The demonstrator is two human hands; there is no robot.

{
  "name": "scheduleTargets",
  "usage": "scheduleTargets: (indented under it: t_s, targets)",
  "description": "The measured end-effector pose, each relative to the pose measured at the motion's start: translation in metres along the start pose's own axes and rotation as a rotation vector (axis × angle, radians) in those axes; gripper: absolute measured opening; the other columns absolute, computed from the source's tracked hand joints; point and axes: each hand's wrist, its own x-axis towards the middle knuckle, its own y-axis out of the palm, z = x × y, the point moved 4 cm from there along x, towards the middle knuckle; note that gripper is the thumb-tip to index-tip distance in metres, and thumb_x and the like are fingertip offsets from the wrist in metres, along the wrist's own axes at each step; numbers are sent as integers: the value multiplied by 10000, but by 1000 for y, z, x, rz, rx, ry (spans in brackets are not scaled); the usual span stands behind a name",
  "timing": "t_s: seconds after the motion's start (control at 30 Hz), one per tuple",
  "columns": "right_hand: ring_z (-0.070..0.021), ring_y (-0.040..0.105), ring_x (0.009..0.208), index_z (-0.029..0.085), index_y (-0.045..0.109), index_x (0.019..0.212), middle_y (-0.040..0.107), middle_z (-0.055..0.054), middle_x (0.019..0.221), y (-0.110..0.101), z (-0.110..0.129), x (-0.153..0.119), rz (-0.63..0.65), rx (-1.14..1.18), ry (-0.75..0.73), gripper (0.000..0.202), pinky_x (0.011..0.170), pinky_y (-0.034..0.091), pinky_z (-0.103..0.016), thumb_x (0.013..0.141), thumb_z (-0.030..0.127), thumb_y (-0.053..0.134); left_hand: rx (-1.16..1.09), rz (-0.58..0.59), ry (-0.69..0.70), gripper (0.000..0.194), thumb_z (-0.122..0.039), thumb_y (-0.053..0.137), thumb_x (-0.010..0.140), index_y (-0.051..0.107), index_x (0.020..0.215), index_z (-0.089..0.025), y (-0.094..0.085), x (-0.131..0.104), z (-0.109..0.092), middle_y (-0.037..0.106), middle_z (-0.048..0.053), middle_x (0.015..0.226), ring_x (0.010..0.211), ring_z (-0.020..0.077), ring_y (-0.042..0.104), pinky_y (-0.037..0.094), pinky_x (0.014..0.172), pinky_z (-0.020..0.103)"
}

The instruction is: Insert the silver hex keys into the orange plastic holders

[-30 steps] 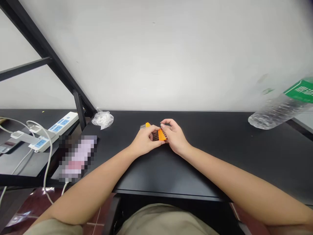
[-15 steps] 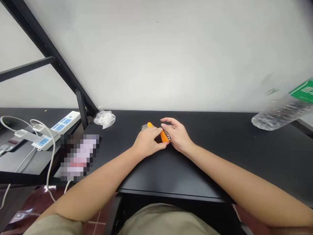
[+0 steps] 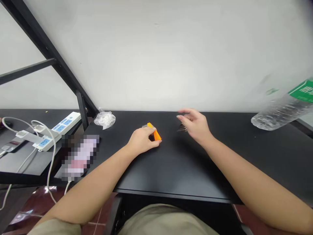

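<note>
My left hand [image 3: 142,140] is closed around a small orange holder [image 3: 156,134] lying on the black table. Its fingers and thumb hide part of the holder, and a row of thin metal rods [image 3: 144,126] pokes out at its far left end. My right hand [image 3: 196,125] is apart from the holder, a short way to its right and slightly raised. The tips of its thumb and forefinger are spread. Several thin, dark and brassy metal rods [image 3: 182,127] jut out under the thumb, apparently held by the curled fingers hidden below; their exact kind is too small to make out.
A crumpled clear plastic bag [image 3: 105,119] sits at the table's back left. A blurred-out phone-like thing [image 3: 81,156] lies near the left edge. Beyond it are a white power strip [image 3: 57,131] and cables. A large clear bottle [image 3: 278,114] lies at the right. The wall stands behind the table.
My right hand has moved right, away from the orange holder. The metal ends that showed at the holder's right end are gone from there. My left hand has shifted slightly left with the holder.
</note>
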Motion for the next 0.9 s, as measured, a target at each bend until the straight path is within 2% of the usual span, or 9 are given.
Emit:
scheduleTargets:
  t_s: [0.1,0.17,0.2,0.37,0.5,0.6,0.73,0.8,0.9]
  targets:
    - [-194,684,732,251,699,1122,748,-34,875,6,-6,-6,108,-406,-284,242,726,515,-331,997,404,559,-3,-6,-22,259,-425,722,789,566,768,-219,-2,-1,3,607,-26,716,672,152,533,406,616,278]
    - [-210,712,848,244,686,1155,767,-63,1042,18,-12,-12,233,-590,-403,257,743,503,-317,1030,343,484,-5,-9,-24,255,-426,726,785,579,771,-218,-3,-1,5,605,-25,720,662,147,523,400,610,276]
    - [-210,710,853,243,676,1170,766,-67,1053,23,-15,-15,296,-663,-432,265,719,488,-307,1036,315,460,-7,-9,-21,256,-428,726,786,582,768,-217,-3,-1,5,604,-24,723,660,146,520,398,608,275]
    - [-180,618,650,229,630,1209,734,-56,861,44,-20,-26,529,-927,-450,282,576,340,-280,1003,202,440,-20,-12,-9,235,-414,726,790,599,781,-216,-4,0,6,626,-19,762,684,146,528,391,612,270]
    - [-184,596,633,207,630,1078,714,-63,835,48,-12,-27,562,-953,-361,221,574,312,-290,991,194,428,-13,-19,-17,260,-430,729,792,587,772,-213,-4,0,6,623,-17,764,677,147,518,382,608,273]
    - [-206,650,751,208,605,1139,734,-72,932,35,-2,-18,461,-790,-251,230,656,393,-295,998,216,423,-14,-21,-7,284,-456,725,802,580,762,-215,-4,0,7,602,-20,735,669,149,508,384,615,275]
    - [-226,665,833,199,606,1202,736,-73,974,-2,5,2,293,-692,-137,284,747,451,-323,953,218,471,-30,-37,-3,255,-441,725,804,602,775,-220,-4,0,9,589,-20,718,663,150,511,390,622,275]
    - [-217,652,827,212,660,1076,723,-63,971,-16,5,8,381,-712,-146,216,747,456,-322,920,222,511,-33,-34,-4,261,-443,724,806,597,767,-219,-4,0,10,583,-20,713,657,149,504,386,614,274]
    - [-196,644,833,238,709,973,690,-51,1015,-22,1,5,674,-723,-153,161,736,460,-303,889,249,572,-36,-23,-3,264,-445,726,808,592,776,-219,-2,0,10,583,-23,722,661,146,500,389,620,275]
